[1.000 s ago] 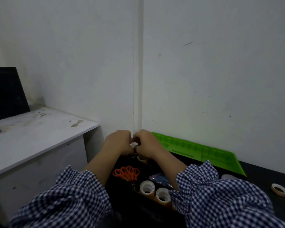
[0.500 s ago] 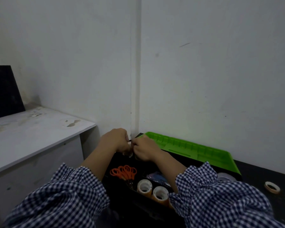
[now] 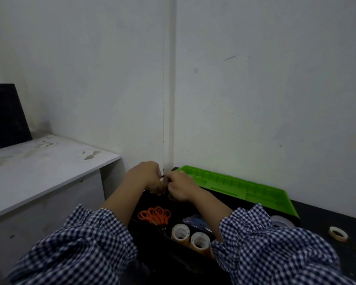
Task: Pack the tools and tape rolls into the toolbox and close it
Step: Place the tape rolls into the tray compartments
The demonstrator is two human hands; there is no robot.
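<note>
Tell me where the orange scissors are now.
In the head view, the orange scissors lie inside the black toolbox, at its left, beside two tape rolls.

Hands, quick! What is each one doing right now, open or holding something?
Left hand: closed, pinching a small dark thing, too small to identify.
Right hand: closed, pinching the same small dark thing.
</note>
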